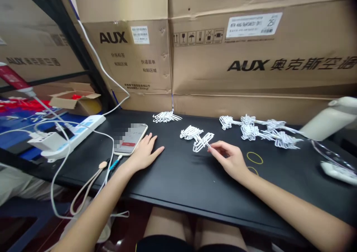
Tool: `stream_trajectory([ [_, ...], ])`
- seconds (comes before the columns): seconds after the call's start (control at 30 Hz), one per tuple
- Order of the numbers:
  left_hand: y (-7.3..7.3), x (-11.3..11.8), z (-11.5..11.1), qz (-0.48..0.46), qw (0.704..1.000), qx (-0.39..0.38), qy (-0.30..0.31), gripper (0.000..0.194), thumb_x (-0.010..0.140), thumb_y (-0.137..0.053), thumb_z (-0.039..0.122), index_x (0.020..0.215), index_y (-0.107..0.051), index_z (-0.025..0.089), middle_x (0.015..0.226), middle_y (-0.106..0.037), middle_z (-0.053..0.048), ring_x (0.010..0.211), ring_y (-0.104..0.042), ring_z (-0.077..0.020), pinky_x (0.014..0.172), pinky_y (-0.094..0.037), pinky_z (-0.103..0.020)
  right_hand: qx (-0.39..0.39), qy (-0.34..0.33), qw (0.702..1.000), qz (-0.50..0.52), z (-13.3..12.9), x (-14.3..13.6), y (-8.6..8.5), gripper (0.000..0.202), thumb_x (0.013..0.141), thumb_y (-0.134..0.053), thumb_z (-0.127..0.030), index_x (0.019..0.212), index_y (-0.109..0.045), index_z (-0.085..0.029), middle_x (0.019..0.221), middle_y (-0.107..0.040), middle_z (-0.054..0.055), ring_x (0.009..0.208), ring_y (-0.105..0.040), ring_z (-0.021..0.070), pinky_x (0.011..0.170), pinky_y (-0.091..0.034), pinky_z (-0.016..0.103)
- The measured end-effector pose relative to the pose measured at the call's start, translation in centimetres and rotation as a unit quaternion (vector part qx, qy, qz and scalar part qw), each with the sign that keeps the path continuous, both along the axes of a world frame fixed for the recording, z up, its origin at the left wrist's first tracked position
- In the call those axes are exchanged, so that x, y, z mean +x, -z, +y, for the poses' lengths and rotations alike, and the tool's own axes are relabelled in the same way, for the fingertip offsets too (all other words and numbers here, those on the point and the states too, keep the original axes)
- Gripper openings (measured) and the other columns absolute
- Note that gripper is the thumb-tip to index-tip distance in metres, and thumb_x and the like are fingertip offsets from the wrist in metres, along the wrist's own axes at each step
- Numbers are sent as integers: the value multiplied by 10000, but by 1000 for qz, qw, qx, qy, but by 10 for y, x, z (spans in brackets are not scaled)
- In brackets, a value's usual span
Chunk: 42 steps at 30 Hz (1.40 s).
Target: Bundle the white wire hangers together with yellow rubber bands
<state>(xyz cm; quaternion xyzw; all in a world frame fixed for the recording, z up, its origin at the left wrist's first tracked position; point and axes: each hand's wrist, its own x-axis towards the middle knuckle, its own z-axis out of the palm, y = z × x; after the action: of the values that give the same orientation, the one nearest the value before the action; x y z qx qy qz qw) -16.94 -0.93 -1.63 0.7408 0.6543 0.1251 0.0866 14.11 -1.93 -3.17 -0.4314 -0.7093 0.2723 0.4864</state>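
Observation:
My right hand pinches the thin end of a few white bent-wire hooks between thumb and fingertips, just above the black table. Behind their looped ends lies a small heap of similar white hooks, which they overlap in view. Fingers spread, my left hand rests on the table beside a phone, holding nothing. Farther back is another fanned group of white hooks. Several bunched bundles of white hooks lie to the right. Near my right wrist are two yellow rubber bands.
Cardboard boxes stand along the table's back. On the left are a white power strip, loose cables and a small open carton. A pale bottle and a white device are at the right.

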Motion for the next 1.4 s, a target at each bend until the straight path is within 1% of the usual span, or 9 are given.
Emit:
stream_trajectory([
  [0.1, -10, 18, 12, -41, 999, 0, -14, 718, 835, -439, 563, 1341, -417, 53, 1452, -308, -262, 1361, -256, -382, 1083, -212, -537, 2, -2, 1000, 7, 1, 0, -1, 173, 826, -595, -341, 805, -648, -177, 734, -663, 41, 608, -578, 152, 562, -463, 264],
  [0.17, -20, 41, 22, -131, 990, 32, 41, 665, 843, -449, 544, 1324, -438, 85, 1421, -385, -227, 1348, -300, -355, 1079, -237, -524, 3, 1, 1000, 7, 3, 1, -1, 178, 828, -592, -343, 811, -648, -174, 733, -660, 39, 609, -569, 148, 571, -457, 262],
  [0.23, -30, 70, 35, -277, 951, 53, 126, 553, 861, -454, 507, 1278, -480, 143, 1369, -478, -164, 1293, -410, -282, 1073, -299, -442, 6, 8, 1000, -3, 6, 3, -2, 189, 833, -584, -348, 814, -651, -172, 711, -649, 33, 593, -548, 142, 562, -442, 259],
  [0.33, -39, 110, 51, -458, 862, -2, 216, 468, 835, -536, 461, 1152, -542, 116, 1124, -647, -156, 1056, -611, -227, 938, -457, -366, 26, 15, 999, -34, 12, 7, -4, 199, 837, -573, -349, 813, -662, -172, 697, -640, 28, 569, -518, 135, 551, -424, 260],
  [0.47, -33, 130, 53, -526, 818, -90, 216, 439, 742, -664, 433, 1012, -626, 90, 961, -700, -147, 918, -664, -246, 770, -542, -358, 60, 15, 996, -61, 15, 12, -6, 198, 848, -559, -344, 826, -670, -181, 719, -637, 32, 567, -506, 135, 563, -422, 268],
  [0.67, -25, 119, 44, -534, 809, -118, 215, 451, 615, -786, 345, 972, -696, 84, 962, -716, -137, 902, -675, -241, 902, -511, -387, 75, 15, 993, -86, 14, 13, -8, 196, 854, -556, -339, 821, -684, -194, 717, -641, 39, 550, -481, 136, 544, -402, 280],
  [1.03, -18, 125, 45, -516, 812, -164, 218, 401, 644, -758, 380, 947, -708, 122, 848, -697, -84, 788, -660, -203, 715, -573, -342, 35, -45, 995, -88, 16, 21, -7, 125, 811, -624, -297, 822, -715, -212, 874, -713, 53, 868, -622, 205, 799, -498, 346],
  [1.17, -18, 124, 45, -496, 818, -159, 242, 380, 651, -750, 370, 931, -706, 117, 814, -698, -81, 732, -660, -192, 734, -558, -356, 4, -51, 995, -87, 17, 20, -2, 135, 802, -630, -303, 831, -720, -207, 862, -714, 56, 815, -638, 198, 755, -512, 333],
  [1.4, -24, 124, 42, -462, 823, -181, 276, 395, 579, -798, 299, 909, -714, 99, 929, -719, -116, 877, -674, -247, 884, -521, -416, 22, -64, 993, -92, 14, 16, -6, 168, 805, -619, -331, 792, -715, -193, 814, -715, 60, 771, -645, 201, 751, -512, 344],
])
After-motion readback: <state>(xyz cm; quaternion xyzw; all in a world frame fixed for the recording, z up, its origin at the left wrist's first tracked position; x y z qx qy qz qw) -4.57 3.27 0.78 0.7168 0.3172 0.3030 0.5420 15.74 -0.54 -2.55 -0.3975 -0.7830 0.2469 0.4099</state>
